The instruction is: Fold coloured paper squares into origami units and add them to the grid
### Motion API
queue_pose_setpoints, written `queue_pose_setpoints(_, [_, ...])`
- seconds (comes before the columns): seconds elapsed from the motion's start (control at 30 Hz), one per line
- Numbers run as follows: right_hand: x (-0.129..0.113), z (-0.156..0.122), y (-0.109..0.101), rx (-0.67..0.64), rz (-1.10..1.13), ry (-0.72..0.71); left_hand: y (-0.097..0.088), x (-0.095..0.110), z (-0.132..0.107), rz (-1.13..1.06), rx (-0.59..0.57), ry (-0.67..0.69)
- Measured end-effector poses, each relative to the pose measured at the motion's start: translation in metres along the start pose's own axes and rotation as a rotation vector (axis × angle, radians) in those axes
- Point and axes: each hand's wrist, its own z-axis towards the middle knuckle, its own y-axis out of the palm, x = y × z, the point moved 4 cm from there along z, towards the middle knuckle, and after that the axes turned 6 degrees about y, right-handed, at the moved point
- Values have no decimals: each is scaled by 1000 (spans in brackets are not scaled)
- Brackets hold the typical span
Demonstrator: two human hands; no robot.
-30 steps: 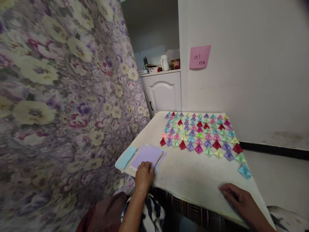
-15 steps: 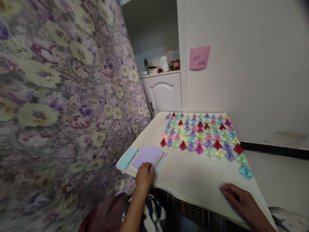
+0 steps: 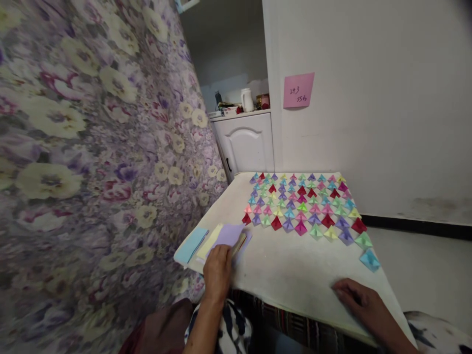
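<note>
My left hand rests on a stack of square paper at the near left corner of the white table. Its fingers are curled on the top purple sheet. This sheet lies skewed to the right, and a pale yellow sheet shows under it. A light blue stack lies just left of them. My right hand lies flat on the table's near right edge and holds nothing. Several rows of small folded paper shapes in many colours cover the far half. One blue shape sits alone at the right end.
A floral cloth hangs close along the left of the table. A white wall with a pink sticky note stands behind the table. Further back, a white cabinet carries a white jug and jars.
My left hand has pulled the purple sheet off to the right, uncovering the yellow sheet beneath. The view has turned slightly. My right hand has stayed put.
</note>
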Motion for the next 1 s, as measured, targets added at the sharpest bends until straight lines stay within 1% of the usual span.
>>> queue_pose_setpoints(0.07, [-3, 1, 1, -16, 156, 78, -4, 19, -5, -84, 138, 235])
queue_pose_setpoints(0.1, [-5, 1, 3, -35, 265, 123, -4, 30, -8, -121, 186, 348])
queue_pose_setpoints(0.17, [-15, 4, 12, -133, 548, 199, -2, 54, -17, -161, 248, 535])
queue_pose_setpoints(0.23, [-27, 7, 22, -249, 849, 293, 2, 78, -26, -197, 239, 687])
queue_pose_setpoints(0.27, [-35, 10, 28, -346, 958, 337, 5, 90, -29, -214, 205, 754])
queue_pose_setpoints(0.33, [-47, 15, 35, -478, 1089, 389, 11, 112, -36, -226, 135, 893])
queue_pose_setpoints(0.4, [-54, 23, 36, -505, 1142, 380, 15, 128, -41, -235, 105, 978])
queue_pose_setpoints(0.5, [-49, 33, 33, -405, 1131, 361, 21, 141, -43, -239, 81, 1023])
queue_pose_setpoints(0.57, [-44, 35, 34, -390, 1095, 304, 26, 144, -42, -232, 60, 1020])
queue_pose_setpoints(0.63, [-41, 35, 35, -386, 1078, 238, 31, 142, -40, -228, 59, 984])
queue_pose_setpoints(0.67, [-41, 35, 35, -368, 1075, 209, 34, 140, -38, -228, 65, 943])
queue_pose_setpoints(0.73, [-40, 34, 33, -308, 1055, 168, 39, 132, -32, -240, 72, 802])
queue_pose_setpoints(0.8, [-41, 34, 27, -250, 1013, 137, 44, 119, -24, -321, 96, 582])
queue_pose_setpoints(0.83, [-41, 34, 24, -229, 991, 125, 46, 112, -20, -405, 107, 439])
queue_pose_setpoints(0.9, [-44, 34, 19, -206, 952, 105, 51, 98, -14, -652, 94, 152])
queue_pose_setpoints(0.93, [-45, 33, 17, -202, 933, 100, 55, 94, -12, -803, 52, 13])
queue_pose_setpoints(1.0, [-47, 31, 16, -193, 893, 100, 63, 94, -13, -1126, -85, -235])
